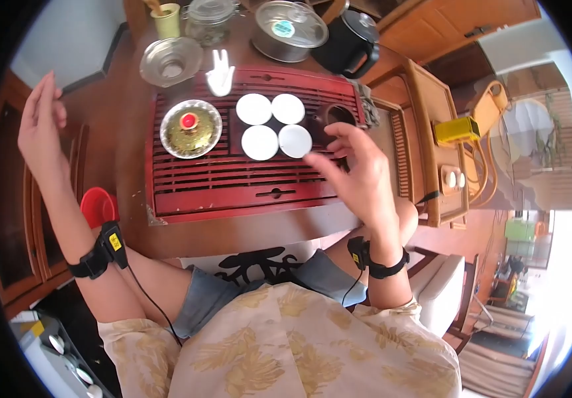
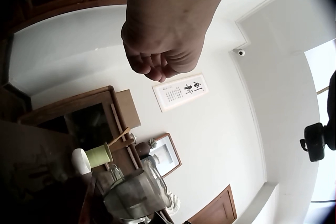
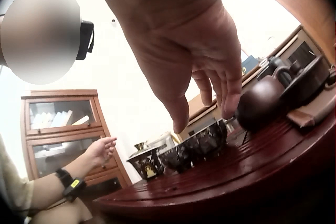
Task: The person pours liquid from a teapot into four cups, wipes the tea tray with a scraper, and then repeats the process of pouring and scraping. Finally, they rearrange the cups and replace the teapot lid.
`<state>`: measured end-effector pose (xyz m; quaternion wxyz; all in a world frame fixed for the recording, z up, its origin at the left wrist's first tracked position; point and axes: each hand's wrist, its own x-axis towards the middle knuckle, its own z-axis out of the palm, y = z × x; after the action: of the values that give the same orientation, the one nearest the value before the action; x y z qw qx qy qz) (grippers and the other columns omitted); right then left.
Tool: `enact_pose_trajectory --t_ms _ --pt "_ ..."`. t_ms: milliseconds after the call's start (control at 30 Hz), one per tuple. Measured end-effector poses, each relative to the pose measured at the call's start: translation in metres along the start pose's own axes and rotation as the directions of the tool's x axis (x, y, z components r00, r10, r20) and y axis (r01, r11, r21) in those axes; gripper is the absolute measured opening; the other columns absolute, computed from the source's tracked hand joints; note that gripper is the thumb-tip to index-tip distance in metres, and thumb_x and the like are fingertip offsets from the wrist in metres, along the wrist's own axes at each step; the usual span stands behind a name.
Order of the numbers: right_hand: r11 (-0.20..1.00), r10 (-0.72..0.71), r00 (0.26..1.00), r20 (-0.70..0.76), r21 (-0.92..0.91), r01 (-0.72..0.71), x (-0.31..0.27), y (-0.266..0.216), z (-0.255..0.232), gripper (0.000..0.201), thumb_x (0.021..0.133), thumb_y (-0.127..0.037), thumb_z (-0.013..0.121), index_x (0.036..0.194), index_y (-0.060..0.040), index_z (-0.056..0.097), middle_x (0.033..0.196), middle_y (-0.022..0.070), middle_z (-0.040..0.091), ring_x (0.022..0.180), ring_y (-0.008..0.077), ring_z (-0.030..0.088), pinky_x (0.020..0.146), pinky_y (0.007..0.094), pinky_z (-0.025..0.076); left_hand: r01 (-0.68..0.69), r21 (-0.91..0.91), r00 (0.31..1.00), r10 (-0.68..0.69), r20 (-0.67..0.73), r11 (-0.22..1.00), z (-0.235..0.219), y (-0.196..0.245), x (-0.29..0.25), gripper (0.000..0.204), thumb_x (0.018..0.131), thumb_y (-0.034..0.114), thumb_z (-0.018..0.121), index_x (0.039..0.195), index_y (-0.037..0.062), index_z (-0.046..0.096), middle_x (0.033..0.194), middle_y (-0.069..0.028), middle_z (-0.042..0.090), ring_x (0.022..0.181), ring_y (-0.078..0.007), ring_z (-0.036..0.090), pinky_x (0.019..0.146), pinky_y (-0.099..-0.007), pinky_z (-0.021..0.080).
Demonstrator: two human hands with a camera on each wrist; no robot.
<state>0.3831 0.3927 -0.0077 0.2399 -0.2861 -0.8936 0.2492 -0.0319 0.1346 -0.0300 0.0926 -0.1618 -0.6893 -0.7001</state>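
Observation:
My right hand (image 1: 364,174) hovers over the right part of a red slatted tea tray (image 1: 233,192), thumb apart from the bent fingers and nothing held. Beneath it are a dark brown pot (image 3: 258,103), partly hidden by the fingers in the head view, and the nearest of several white-lined teacups (image 1: 259,142). Their dark patterned outsides show in the right wrist view. Left of the cups sits a lidded tea bowl (image 1: 190,139) with a pale scalloped rim and red knob. Away to the left, my left hand (image 1: 42,126) is raised in the air, empty, its fingers loosely curled.
Behind the bowl stand a white hand-shaped ornament (image 1: 220,74) and a metal strainer (image 1: 171,61). A glass jar (image 1: 209,21), a lidded steel pot (image 1: 286,33) and a black kettle (image 1: 349,43) line the back. A red bin (image 1: 99,207) is low at left.

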Motion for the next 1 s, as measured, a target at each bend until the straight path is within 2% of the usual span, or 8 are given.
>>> enact_pose_trajectory --t_ms 133,167,233,333,467,567,800,1000 --pt "0.999 0.015 0.974 -0.228 -0.034 -0.023 -0.009 0.029 -0.039 0.021 0.096 -0.005 0.082 0.117 -0.0016 0.079 0.102 0.0120 0.077 0.082 0.0199 0.073 0.077 0.0334 0.060 -0.028 -0.022 0.999 0.029 0.027 0.999 -0.010 -0.009 0.010 0.033 0.110 0.018 0.074 0.137 -0.0005 0.077 0.102 0.0017 0.072 0.075 -0.0030 0.051 0.068 -0.0214 0.040" --pt "0.991 0.105 0.964 -0.246 -0.053 -0.121 -0.013 0.034 -0.047 0.020 0.095 -0.005 0.083 0.115 -0.0019 0.080 0.101 0.0116 0.077 0.082 0.0199 0.073 0.077 0.0331 0.060 -0.027 -0.024 0.999 0.027 0.028 0.999 -0.010 -0.009 0.009 0.033 0.110 0.019 0.074 0.137 -0.0004 0.077 0.102 0.0020 0.072 0.075 -0.0030 0.050 0.068 -0.0213 0.039" --pt "0.975 0.171 0.958 -0.231 -0.097 -0.197 -0.023 0.050 -0.055 0.021 0.094 -0.007 0.084 0.114 -0.0023 0.080 0.100 0.0118 0.077 0.082 0.0216 0.072 0.075 0.0345 0.059 -0.027 -0.022 0.999 0.028 0.025 0.999 -0.010 -0.007 0.010 0.034 0.109 0.020 0.075 0.137 -0.0003 0.077 0.102 0.0026 0.071 0.075 -0.0029 0.050 0.068 -0.0211 0.039" --pt "0.976 0.109 0.981 -0.161 -0.172 -0.136 -0.034 0.069 -0.050 0.024 0.092 -0.011 0.087 0.114 -0.0023 0.080 0.099 0.0121 0.076 0.081 0.0238 0.071 0.074 0.0363 0.059 -0.004 0.001 1.000 0.004 0.020 1.000 -0.010 -0.008 0.011 0.035 0.109 0.021 0.075 0.137 0.0003 0.076 0.103 0.0022 0.071 0.075 -0.0030 0.049 0.068 -0.0212 0.039" --pt "0.978 0.138 0.981 -0.135 -0.138 -0.157 -0.039 0.080 -0.035 0.024 0.091 -0.015 0.088 0.110 -0.0023 0.081 0.098 0.0119 0.076 0.081 0.0253 0.070 0.076 0.0378 0.059 -0.013 0.032 0.999 0.012 0.036 0.999 -0.014 -0.016 0.015 0.035 0.111 0.021 0.073 0.139 0.0018 0.076 0.106 0.0014 0.071 0.075 -0.0033 0.049 0.069 -0.0212 0.039" --pt "0.977 0.167 0.977 -0.130 -0.110 -0.182 -0.038 0.079 -0.033 0.021 0.092 -0.014 0.087 0.107 -0.0017 0.080 0.097 0.0119 0.076 0.080 0.0252 0.069 0.075 0.0379 0.058 -0.006 0.055 0.999 0.004 0.033 0.998 -0.015 -0.018 0.016 0.035 0.112 0.021 0.071 0.141 0.0028 0.076 0.108 0.0012 0.070 0.076 -0.0035 0.049 0.069 -0.0213 0.039" --pt "0.978 0.161 0.951 -0.264 -0.088 -0.191 -0.025 0.060 -0.050 0.016 0.090 -0.008 0.088 0.102 -0.0009 0.080 0.092 0.0113 0.075 0.074 0.0213 0.067 0.070 0.0350 0.055 -0.022 0.010 0.999 0.022 0.040 1.000 -0.014 -0.017 0.014 0.033 0.111 0.020 0.072 0.139 0.0017 0.076 0.105 0.0004 0.071 0.076 -0.0035 0.051 0.067 -0.0209 0.040" --pt "0.995 0.075 0.962 -0.263 -0.040 -0.089 0.017 0.041 -0.042 0.016 0.092 -0.009 0.087 0.102 0.0001 0.080 0.091 0.0110 0.073 0.074 0.0207 0.067 0.070 0.0335 0.056 -0.015 -0.008 0.999 0.016 0.036 1.000 -0.006 -0.010 0.008 0.032 0.109 0.019 0.076 0.134 -0.0003 0.077 0.100 0.0000 0.072 0.072 -0.0035 0.051 0.065 -0.0207 0.039"
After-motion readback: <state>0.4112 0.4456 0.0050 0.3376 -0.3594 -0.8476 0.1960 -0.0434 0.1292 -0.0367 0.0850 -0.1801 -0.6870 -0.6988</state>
